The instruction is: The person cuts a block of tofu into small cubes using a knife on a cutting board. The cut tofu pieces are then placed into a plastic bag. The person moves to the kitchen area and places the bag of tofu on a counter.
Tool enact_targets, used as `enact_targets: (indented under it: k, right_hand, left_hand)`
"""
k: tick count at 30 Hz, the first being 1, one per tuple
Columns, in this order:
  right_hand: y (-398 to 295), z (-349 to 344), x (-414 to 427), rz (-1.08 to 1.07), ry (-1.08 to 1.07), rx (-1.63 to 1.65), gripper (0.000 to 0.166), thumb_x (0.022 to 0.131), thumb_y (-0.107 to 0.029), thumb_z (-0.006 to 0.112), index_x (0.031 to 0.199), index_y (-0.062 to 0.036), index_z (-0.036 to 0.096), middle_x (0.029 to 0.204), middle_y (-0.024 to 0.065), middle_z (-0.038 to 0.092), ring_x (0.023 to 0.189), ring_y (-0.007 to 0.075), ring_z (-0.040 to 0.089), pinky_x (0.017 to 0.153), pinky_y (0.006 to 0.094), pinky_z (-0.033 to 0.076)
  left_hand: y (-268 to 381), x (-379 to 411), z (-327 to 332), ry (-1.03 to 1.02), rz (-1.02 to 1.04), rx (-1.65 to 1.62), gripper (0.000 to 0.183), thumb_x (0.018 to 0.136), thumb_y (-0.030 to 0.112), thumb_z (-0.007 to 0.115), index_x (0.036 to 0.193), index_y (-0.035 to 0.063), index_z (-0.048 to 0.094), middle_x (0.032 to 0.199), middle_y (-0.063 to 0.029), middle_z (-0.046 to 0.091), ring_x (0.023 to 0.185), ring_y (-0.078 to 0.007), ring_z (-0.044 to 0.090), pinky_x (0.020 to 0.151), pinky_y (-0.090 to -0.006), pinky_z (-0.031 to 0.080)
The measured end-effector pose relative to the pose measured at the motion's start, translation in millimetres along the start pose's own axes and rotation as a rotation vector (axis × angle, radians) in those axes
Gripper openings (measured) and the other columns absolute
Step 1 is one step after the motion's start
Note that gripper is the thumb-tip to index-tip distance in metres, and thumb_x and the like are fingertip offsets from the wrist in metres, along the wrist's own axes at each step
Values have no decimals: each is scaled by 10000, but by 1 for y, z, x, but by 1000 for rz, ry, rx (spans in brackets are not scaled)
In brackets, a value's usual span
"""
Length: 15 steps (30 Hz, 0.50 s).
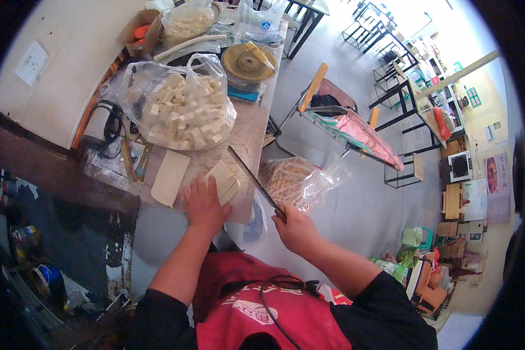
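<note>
My right hand (296, 229) grips the handle of a knife (254, 179), whose long blade is seen nearly edge-on and points up and left over the edge of the work table. My left hand (204, 203) lies palm down with fingers spread, its fingertips at the left side of a pale, tofu-like slab (222, 178). Cut lines run across that slab's lower right part. Left of it lies a second, uncut pale slab (170, 177) with rounded corners. Behind both sits a clear plastic bag (188, 109) full of pale cut chunks.
The work table (247, 127) also bears an electric kettle (100, 122), a round woven tray (249, 63) and another filled bag (188, 22). Beside the table, a bag of round brown items (288, 181) stands low down. A folding chair (350, 118) is farther right.
</note>
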State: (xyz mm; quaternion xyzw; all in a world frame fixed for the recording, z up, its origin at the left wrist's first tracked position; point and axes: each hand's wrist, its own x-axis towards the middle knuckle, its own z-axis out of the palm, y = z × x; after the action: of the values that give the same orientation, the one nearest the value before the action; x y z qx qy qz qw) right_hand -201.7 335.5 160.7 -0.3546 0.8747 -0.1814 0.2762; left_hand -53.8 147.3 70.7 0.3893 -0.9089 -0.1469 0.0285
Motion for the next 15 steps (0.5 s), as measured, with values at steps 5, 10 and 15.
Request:
enact_targets:
  k: [5, 10, 15]
  right_hand:
    - [-12, -11, -14, -77, -31, -21, 283, 951, -236, 656, 1119, -23, 578, 981, 258, 667, 936, 457, 648, 806, 519, 516]
    - [-19, -10, -11, -93, -113, -15, 301, 994, -266, 594, 1168, -26, 540, 1073, 264, 674, 1006, 449, 653, 859, 529, 523]
    - [-35, -9, -8, -40, -200, -106, 309, 1016, -280, 553, 1187, -27, 506, 1079, 263, 674, 1002, 449, 658, 848, 551, 521]
  left_hand:
    - [-2, 19, 25, -31, -38, -24, 1004, 715, 496, 846, 1489, 50, 388, 1528, -195, 389, 1401, -389, 375, 1172, -556, 261]
    - [1, 13, 14, -19, -21, 13, 1024, 722, 500, 841, 1496, 30, 363, 1506, -200, 412, 1362, -400, 415, 1147, -530, 304]
    - [-4, 16, 15, -58, -38, -32, 998, 730, 503, 823, 1486, 12, 395, 1501, -185, 427, 1330, -379, 437, 1116, -503, 352]
